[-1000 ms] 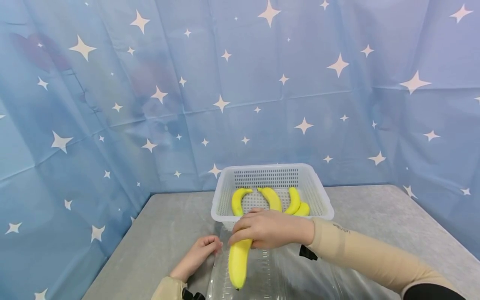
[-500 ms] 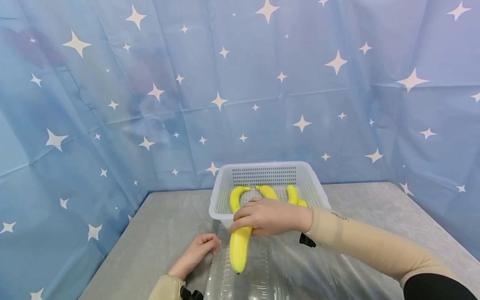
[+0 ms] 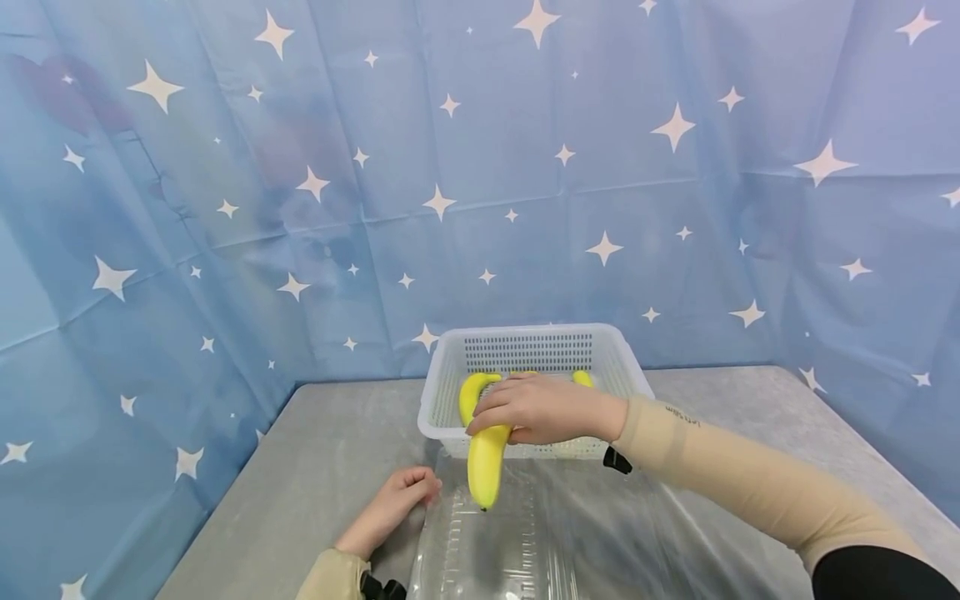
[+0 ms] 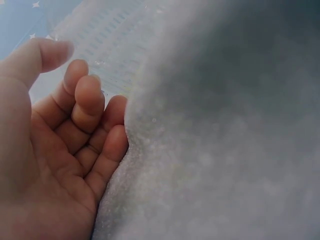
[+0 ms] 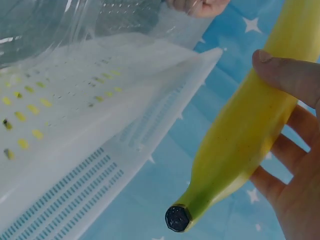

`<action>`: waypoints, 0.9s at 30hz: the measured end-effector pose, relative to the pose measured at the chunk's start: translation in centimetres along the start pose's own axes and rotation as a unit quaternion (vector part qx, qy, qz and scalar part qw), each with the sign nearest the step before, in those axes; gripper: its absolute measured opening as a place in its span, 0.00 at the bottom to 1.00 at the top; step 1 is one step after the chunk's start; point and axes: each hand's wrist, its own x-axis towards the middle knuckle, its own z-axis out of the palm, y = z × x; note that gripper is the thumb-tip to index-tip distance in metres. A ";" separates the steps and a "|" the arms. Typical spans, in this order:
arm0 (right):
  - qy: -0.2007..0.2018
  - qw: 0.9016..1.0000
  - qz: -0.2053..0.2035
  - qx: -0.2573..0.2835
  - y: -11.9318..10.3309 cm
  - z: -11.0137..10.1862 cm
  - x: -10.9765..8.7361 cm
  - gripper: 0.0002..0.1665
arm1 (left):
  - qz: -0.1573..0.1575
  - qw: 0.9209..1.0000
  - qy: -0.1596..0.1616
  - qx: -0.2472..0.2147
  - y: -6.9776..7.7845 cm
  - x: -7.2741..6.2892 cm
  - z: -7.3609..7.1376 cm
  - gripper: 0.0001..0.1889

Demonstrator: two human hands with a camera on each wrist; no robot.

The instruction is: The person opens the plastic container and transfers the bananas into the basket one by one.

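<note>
My right hand (image 3: 543,407) grips a yellow banana (image 3: 487,471) from above, at the near rim of a white slotted basket (image 3: 540,330). One end of this banana points down toward me. In the right wrist view, thumb and fingers wrap its yellow body (image 5: 240,135), and the dark-tipped stem end sticks out. Inside the basket lies another banana (image 3: 471,393); others are mostly hidden behind my hand. My left hand (image 3: 393,504) rests on the table beside a clear plastic container (image 3: 487,542), fingers loosely curled with nothing seen in them.
The grey table (image 3: 330,450) runs back to a blue curtain (image 3: 525,208) with white stars, which closes in the rear and sides. Basket and clear container stand close together, one behind the other, near the middle. A grey blur fills much of the left wrist view.
My right hand has carried the banana away from me, from over the clear container up to the basket's near rim. It now covers more of the basket's bananas. My left hand stays put.
</note>
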 end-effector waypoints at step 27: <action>-0.062 0.987 0.123 0.082 4.4 -0.2 0.3 0.31 | 0.009 1.000 0.005 0.003 -0.2 0.1 0.1 0.17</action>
